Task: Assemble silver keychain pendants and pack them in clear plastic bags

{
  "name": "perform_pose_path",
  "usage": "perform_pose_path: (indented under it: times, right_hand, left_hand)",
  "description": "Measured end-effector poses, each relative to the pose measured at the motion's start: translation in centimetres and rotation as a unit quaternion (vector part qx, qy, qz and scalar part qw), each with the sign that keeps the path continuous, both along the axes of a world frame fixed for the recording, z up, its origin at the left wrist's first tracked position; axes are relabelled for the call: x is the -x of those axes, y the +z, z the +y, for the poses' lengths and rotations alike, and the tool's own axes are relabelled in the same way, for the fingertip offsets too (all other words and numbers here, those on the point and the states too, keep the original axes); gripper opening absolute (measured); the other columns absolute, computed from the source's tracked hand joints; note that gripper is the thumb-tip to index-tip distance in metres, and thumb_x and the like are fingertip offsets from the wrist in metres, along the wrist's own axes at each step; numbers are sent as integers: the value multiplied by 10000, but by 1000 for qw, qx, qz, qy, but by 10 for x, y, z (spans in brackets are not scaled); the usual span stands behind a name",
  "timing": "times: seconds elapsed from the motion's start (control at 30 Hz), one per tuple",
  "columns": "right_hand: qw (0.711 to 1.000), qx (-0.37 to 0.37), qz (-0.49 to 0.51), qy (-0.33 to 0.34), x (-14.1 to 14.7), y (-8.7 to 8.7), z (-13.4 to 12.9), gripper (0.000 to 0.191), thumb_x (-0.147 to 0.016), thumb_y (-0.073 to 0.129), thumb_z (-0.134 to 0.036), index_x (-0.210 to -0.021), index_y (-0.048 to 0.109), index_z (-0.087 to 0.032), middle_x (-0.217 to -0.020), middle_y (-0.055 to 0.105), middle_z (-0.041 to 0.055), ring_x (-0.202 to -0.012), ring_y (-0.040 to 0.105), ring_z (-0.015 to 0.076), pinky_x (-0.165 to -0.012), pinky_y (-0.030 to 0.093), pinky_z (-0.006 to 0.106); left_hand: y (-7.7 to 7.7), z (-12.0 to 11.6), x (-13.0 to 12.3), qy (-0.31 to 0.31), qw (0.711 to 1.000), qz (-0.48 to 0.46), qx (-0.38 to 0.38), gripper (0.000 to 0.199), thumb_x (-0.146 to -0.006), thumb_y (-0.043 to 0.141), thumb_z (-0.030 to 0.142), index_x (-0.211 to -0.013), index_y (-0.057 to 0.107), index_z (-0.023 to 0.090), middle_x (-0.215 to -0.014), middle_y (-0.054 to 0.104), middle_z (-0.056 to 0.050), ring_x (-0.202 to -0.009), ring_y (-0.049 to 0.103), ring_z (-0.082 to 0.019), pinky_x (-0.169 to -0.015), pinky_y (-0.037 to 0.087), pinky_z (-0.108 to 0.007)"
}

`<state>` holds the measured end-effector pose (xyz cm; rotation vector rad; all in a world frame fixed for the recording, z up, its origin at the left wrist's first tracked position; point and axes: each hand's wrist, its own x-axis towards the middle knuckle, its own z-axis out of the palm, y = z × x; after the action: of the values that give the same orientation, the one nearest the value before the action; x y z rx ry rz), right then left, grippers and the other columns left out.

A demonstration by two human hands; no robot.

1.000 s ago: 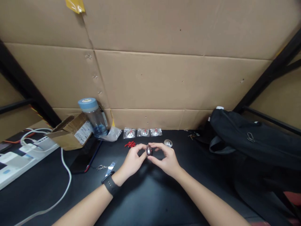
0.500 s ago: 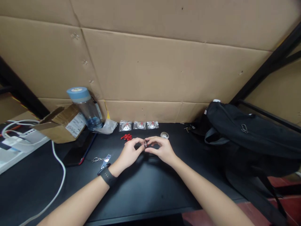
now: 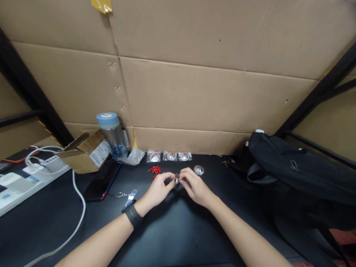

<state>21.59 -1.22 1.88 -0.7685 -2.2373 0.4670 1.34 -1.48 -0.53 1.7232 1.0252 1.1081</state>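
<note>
Between my two hands, a small round shiny disc (image 3: 177, 180) is held up nearly edge-on above the black table. My left hand (image 3: 160, 189) pinches its left side with thumb and fingers. From the other side my right hand (image 3: 194, 186) closes its fingertips on the disc; whatever small part may sit in them is hidden. Behind the left fingers lies a pile of red cords (image 3: 154, 170). A round silvery disc with a domed middle (image 3: 198, 170) rests beyond my right hand. Farther back, three clear packets (image 3: 170, 156) with round pieces and red bits form a row.
At left are a keychain (image 3: 126, 195), a dark phone (image 3: 101, 183), an open cardboard box (image 3: 86, 152), a blue-lidded bottle (image 3: 112, 135) and a white power strip (image 3: 33, 181) with a cable. A black backpack (image 3: 300, 163) fills the right side. Cardboard (image 3: 180, 96) walls the back.
The view has tilted up slightly and shifted left, so things appear lower and farther right. The disc has turned a little between my fingers; both hands keep their grip.
</note>
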Motion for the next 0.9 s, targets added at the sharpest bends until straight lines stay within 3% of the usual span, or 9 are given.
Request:
perform_pose_path:
  times: [0.13, 0.2, 0.27, 0.33, 0.4, 0.57, 0.67, 0.73, 0.9]
  right_hand:
    - [998, -4, -58, -20, 3, 3, -2, 108, -1005, 443, -167, -1018, 527, -233, -1061, 564, 85, -896, 585, 207, -825, 509, 347]
    - [999, 7, -46, -26, 3, 2, -1, 85, -1007, 437, -170, -995, 495, -231, -1029, 545, 75, -869, 564, 204, -819, 497, 353]
    - [999, 17, -31, -25, 2, 0, 0, 70, -1012, 432, -179, -991, 475, -231, -1019, 531, 71, -863, 550, 202, -818, 488, 356]
    - [999, 22, -23, -23, -1, 0, 1, 65, -1016, 429, -183, -1000, 469, -232, -1017, 524, 68, -871, 543, 203, -816, 482, 356]
    - [999, 21, -20, -28, -4, 1, 2, 66, -1016, 429, -184, -1004, 471, -234, -1011, 521, 67, -873, 539, 205, -809, 478, 356]
    - [998, 26, -38, -49, -11, 5, 4, 80, -1010, 431, -176, -975, 476, -232, -1016, 522, 69, -887, 539, 211, -832, 484, 370]
    - [996, 39, -81, -31, -12, 2, 5, 86, -994, 456, -158, -982, 504, -227, -1121, 523, 87, -1016, 546, 224, -941, 474, 404]
    - [992, 44, -114, -25, -13, 0, 5, 86, -983, 477, -154, -961, 524, -223, -1206, 516, 98, -1119, 526, 242, -1014, 441, 443]
    - [987, 55, -147, -27, -17, -2, 7, 30, -979, 532, -235, -980, 561, -229, -1265, 542, 95, -1161, 532, 252, -1031, 421, 464]
  left_hand:
    - [0, 1, 4, -41, 998, -32, 27, 275, -970, 562, 413, -952, 678, 164, -896, 706, -43, -847, 634, -177, -830, 487, -286]
    - [1, 0, 6, -53, 996, -60, 42, 315, -1014, 475, 438, -1111, 631, 183, -901, 689, -29, -851, 635, -166, -851, 491, -293]
    - [3, -2, 7, -58, 996, -57, 31, 360, -983, 548, 434, -1268, 564, 214, -967, 695, -28, -917, 647, -173, -898, 490, -307]
    - [6, -3, 8, -60, 998, -9, -7, 427, -886, 703, 391, -1268, 593, 236, -1058, 703, -39, -995, 651, -195, -940, 481, -320]
    - [10, -4, 7, -43, 997, 52, -49, 359, -827, 768, 347, -1158, 677, 240, -1098, 707, -44, -1017, 652, -210, -951, 475, -326]
    - [15, -8, 9, -23, 974, 196, -114, 278, -906, 684, 355, -1182, 694, 319, -1159, 682, -22, -1095, 614, -220, -1020, 414, -386]
    - [17, -9, 18, -29, 945, 290, -150, 321, -914, 670, 410, -1226, 658, 335, -1225, 640, -26, -1169, 563, -249, -1035, 379, -434]
    - [19, -5, 28, 3, 926, 333, -179, 352, -907, 681, 393, -1248, 637, 317, -1259, 614, -44, -1197, 539, -265, -1016, 382, -438]
    - [22, 16, 63, 172, 855, 426, -239, 255, -860, 700, 177, -1103, 693, 252, -1271, 603, -95, -1231, 488, -325, -968, 375, -464]
